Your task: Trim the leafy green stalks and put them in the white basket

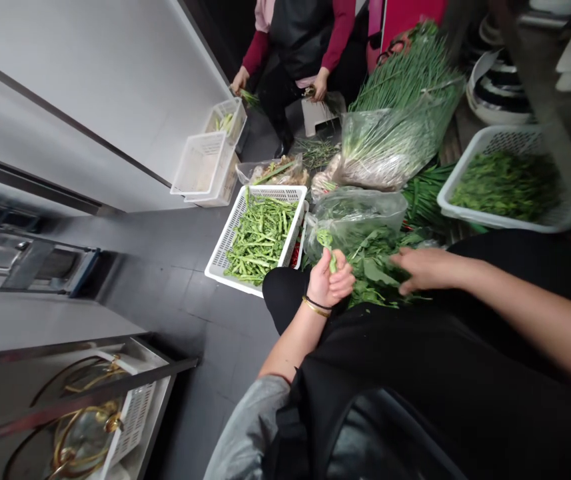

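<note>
My left hand (330,279) is closed round a short green vegetable stem (332,261) that pokes up from the fist, above my lap. My right hand (422,268) rests on a heap of leafy greens (378,267) on my lap, fingers pressed into the leaves. Just beyond the left hand a white basket (225,243) holds several cut green stems (260,240). An open clear plastic bag (360,213) of greens lies behind the heap.
Another person in a red top and dark apron (300,33) sits at the back handling greens. A big bag of scallions (395,133), a white basket of leaves (505,177), stacked white baskets (205,167) and a steel cabinet (90,100) ring the grey floor.
</note>
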The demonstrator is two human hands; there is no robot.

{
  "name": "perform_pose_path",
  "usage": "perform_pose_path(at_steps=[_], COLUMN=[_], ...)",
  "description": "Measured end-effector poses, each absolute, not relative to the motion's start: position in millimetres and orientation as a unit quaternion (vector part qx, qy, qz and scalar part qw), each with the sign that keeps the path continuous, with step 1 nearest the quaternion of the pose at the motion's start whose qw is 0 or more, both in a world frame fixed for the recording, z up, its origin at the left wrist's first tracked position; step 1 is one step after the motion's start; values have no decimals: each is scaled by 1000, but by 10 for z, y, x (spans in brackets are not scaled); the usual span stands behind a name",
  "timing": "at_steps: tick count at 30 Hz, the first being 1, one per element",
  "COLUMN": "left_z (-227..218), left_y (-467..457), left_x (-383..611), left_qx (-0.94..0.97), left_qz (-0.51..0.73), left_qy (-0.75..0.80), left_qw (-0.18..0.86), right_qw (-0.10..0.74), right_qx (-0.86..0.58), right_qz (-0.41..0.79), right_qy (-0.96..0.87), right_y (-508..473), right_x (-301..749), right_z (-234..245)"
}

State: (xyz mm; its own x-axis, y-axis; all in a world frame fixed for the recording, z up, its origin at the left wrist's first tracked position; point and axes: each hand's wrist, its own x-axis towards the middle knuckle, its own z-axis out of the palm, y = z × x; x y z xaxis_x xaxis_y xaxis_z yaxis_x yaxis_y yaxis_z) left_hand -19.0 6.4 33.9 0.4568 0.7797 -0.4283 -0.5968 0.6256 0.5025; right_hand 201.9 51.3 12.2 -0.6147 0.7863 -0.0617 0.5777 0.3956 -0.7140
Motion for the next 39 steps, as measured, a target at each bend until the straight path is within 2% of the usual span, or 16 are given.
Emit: perform_pose_path(at_steps=[3,5,7,10,12,15,17,22,25,27,29,32,34,36,38,39], left_z=[342,306,254,188,171,188,213,244,218,192,175,181,184,149,45,-40], left_y=[35,20,11,21,63,152,184,107,103,199,383,743,970,1154,1300,1365], left_x=[-139,-75,-14,36,21,-72,-127,-54,-84,-310,-742,-1569,-1964,-2050,-1809,-1602], left_qx=[180,200,196,142,89,40,53,115,139,182,248,347,400,479,589,650], left_qz=[328,338,393,473,522,561,537,407,395,455,506,376,238,154,118,105], left_qy=[297,335,395,429,430,416,393,348,378,475,607,792,857,852,789,740], left_qw=[879,856,807,756,731,715,744,837,825,731,560,333,221,147,129,139], right_qw=[180,238,278,273,251,194,148,175,166,109,-4,-136,-101,1,70,62], right_qx=[-399,-395,-420,-435,-395,-296,-316,-402,-436,-465,-428,-361,-382,-430,-469,-487], right_qz=[466,463,350,144,100,170,238,436,368,265,232,259,252,228,216,224], right_qy=[-769,-757,-790,-846,-878,-919,-907,-786,-805,-838,-874,-885,-883,-874,-854,-842], right_y=[690,742,727,571,409,262,327,703,652,527,445,581,881,1308,1765,1959], right_x=[1780,1531,1321,1181,1207,1381,1523,1533,1351,1324,1432,1732,1876,1889,1768,1674], right_z=[235,334,397,399,366,304,261,233,212,141,41,-63,-71,-75,-145,-220])
